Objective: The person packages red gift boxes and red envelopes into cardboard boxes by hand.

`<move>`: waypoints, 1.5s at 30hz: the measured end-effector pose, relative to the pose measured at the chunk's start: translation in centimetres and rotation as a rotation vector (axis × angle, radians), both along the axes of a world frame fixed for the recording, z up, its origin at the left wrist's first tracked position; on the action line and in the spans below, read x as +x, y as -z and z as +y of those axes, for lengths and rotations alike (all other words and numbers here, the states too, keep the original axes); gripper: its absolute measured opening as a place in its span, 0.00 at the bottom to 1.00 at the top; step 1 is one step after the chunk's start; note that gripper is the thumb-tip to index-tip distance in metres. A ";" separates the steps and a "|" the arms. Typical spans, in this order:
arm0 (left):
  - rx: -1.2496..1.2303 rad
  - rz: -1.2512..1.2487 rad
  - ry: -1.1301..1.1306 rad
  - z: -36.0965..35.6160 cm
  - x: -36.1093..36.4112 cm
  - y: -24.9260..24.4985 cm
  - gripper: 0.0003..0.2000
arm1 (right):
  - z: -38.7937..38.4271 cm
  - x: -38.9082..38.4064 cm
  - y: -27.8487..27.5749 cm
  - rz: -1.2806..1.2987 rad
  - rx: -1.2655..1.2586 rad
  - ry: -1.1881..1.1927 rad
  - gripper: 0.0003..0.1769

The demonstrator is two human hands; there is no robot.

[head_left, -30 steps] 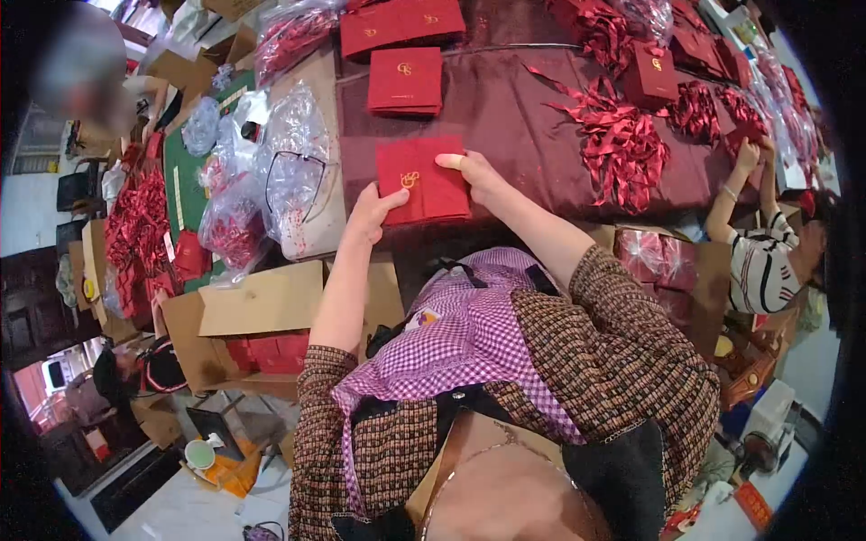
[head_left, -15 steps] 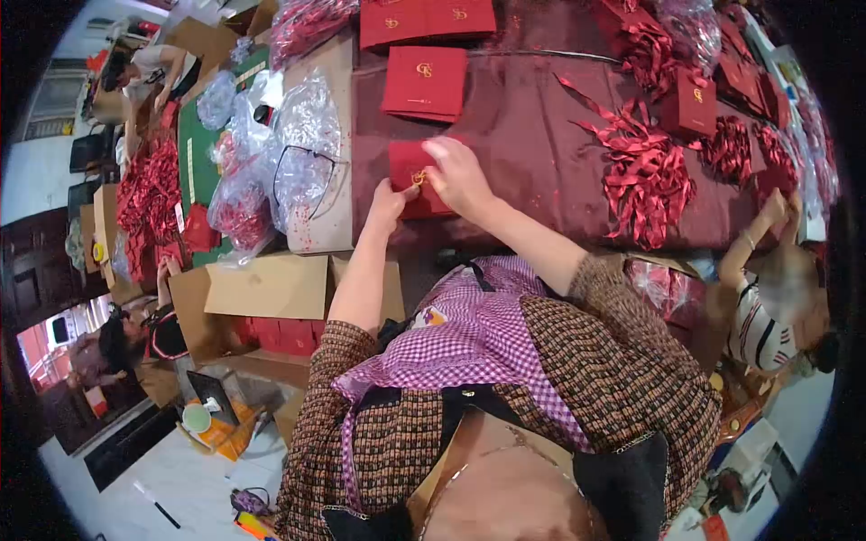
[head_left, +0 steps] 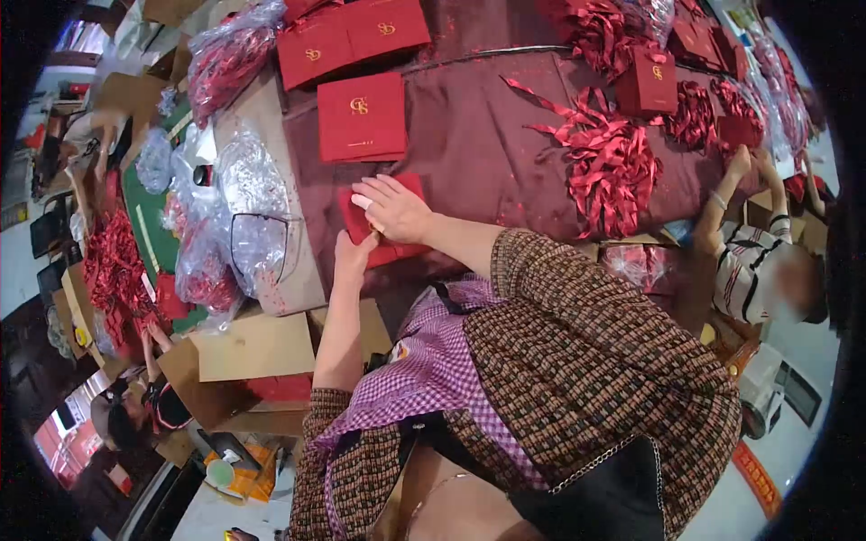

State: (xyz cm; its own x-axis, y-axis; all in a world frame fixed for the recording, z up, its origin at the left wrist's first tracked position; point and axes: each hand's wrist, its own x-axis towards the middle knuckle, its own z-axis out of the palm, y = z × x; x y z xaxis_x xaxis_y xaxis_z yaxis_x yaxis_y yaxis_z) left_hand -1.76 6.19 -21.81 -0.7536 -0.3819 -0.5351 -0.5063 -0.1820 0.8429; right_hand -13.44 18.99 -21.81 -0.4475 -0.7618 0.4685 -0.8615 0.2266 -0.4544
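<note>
Right hand (head_left: 392, 209) presses flat, fingers spread, on the red paper bag (head_left: 401, 252); left hand (head_left: 354, 254) pinches its edge. Flattening is likely unfinished. The finished bag stack (head_left: 361, 117) lies beyond.

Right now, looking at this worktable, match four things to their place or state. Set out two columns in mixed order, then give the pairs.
1 right hand
2 left hand
3 ribbon heap
4 upright gift bag

A stands beyond the ribbons
B grips the near edge of the folded red bag
C lies flat on the folded red bag
D lies loose on the maroon cloth

Pairs: 1-C, 2-B, 3-D, 4-A
</note>
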 end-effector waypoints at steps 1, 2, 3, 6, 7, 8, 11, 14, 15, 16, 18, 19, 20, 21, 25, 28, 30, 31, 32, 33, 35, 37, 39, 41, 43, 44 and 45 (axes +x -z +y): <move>-0.056 -0.015 0.017 0.2 0.0 0.1 0.18 | 0.1 0.0 -0.1 -0.026 -0.012 -0.001 0.25; -0.018 0.008 -0.016 0.5 -0.1 0.1 0.17 | 0.3 -0.1 -0.3 -0.033 -0.004 -0.005 0.25; -0.002 0.001 -0.004 0.8 -0.2 0.1 0.17 | 0.3 -0.3 -0.6 -0.028 -0.001 -0.012 0.26; -0.217 -0.132 0.071 0.7 -0.1 -0.3 0.18 | 0.0 -0.1 -0.2 -0.041 0.003 -0.031 0.25; -0.222 -0.124 0.061 0.4 0.1 0.0 0.18 | -0.2 -0.1 -0.3 -0.037 0.012 -0.023 0.25; -0.171 -0.066 0.014 0.4 0.1 0.4 0.17 | 0.0 -0.2 -0.5 -0.028 0.025 -0.007 0.25; -0.007 -0.015 -0.070 1.4 -0.6 -1.4 0.17 | 0.0 -0.3 -0.8 -0.036 0.029 -0.010 0.24; 0.131 0.011 -0.107 1.3 -0.5 -1.2 0.19 | 0.1 -0.6 -0.9 0.025 -0.120 -0.031 0.23; 0.063 0.022 -0.066 0.8 -0.5 -0.3 0.19 | 0.2 -0.3 -1.1 0.016 -0.072 -0.001 0.22; 0.011 0.022 -0.049 0.4 -0.4 0.3 0.19 | 0.2 -0.3 -1.0 0.042 -0.099 0.003 0.21; 0.037 0.038 -0.067 0.1 -0.3 0.3 0.19 | 0.1 -0.2 -0.9 0.044 -0.089 -0.007 0.22; -0.002 0.048 -0.032 0.2 -0.7 -0.5 0.19 | 0.1 -0.2 -1.6 0.022 -0.033 -0.020 0.21; -0.010 0.068 -0.028 0.4 -1.2 -1.2 0.19 | 0.2 -0.6 -2.0 0.043 -0.041 -0.017 0.21; -0.012 0.034 -0.039 0.5 -0.9 -1.8 0.19 | 0.3 -0.5 -2.2 0.049 -0.030 -0.013 0.21; -0.070 -0.046 -0.006 0.4 -1.7 -3.4 0.18 | 1.9 0.5 -4.5 -0.009 0.071 0.006 0.20; -0.218 0.075 0.082 0.0 -2.4 -4.1 0.21 | 4.5 0.8 -8.0 -0.308 0.176 0.050 0.15; -0.056 0.184 0.062 -0.8 -2.2 -3.1 0.21 | 6.1 1.9 -3.9 -0.084 -0.060 0.132 0.14; -0.088 0.202 0.055 -0.8 -2.2 -3.1 0.21 | 7.6 1.5 -7.7 -0.304 0.172 0.056 0.16; -0.040 0.185 0.036 -0.6 -2.2 -3.5 0.22 | 8.7 2.6 -4.9 -0.131 -0.025 0.137 0.16; -0.085 0.181 0.006 -0.5 -2.1 -3.3 0.24 | 9.6 2.9 -4.5 -0.160 -0.043 0.152 0.15; -0.194 0.131 -0.038 -0.2 -2.0 -3.6 0.27 | 11.3 3.4 -3.9 -0.221 -0.066 0.178 0.15; -0.191 0.137 -0.054 0.1 -2.0 -3.6 0.27 | 12.4 3.8 -3.4 -0.289 -0.053 0.195 0.15; -0.200 0.141 -0.022 -0.3 -2.1 -3.0 0.29 | 12.5 4.1 -3.1 -0.295 -0.054 0.191 0.15; -0.345 0.127 -0.051 -0.4 -2.0 -2.5 0.30 | 12.6 4.4 -3.2 -0.295 -0.057 0.172 0.15; -0.779 0.145 -0.164 -0.4 -1.9 -1.3 0.33 | 11.9 4.6 -3.7 -0.308 -0.154 0.182 0.15; -0.668 0.113 -0.167 -0.2 -1.5 -2.3 0.32 | 11.9 4.8 -3.9 -0.397 -0.158 0.138 0.14; -0.575 0.138 -0.226 0.3 -0.8 -4.7 0.30 | 12.1 5.0 -3.9 -0.488 -0.158 0.083 0.13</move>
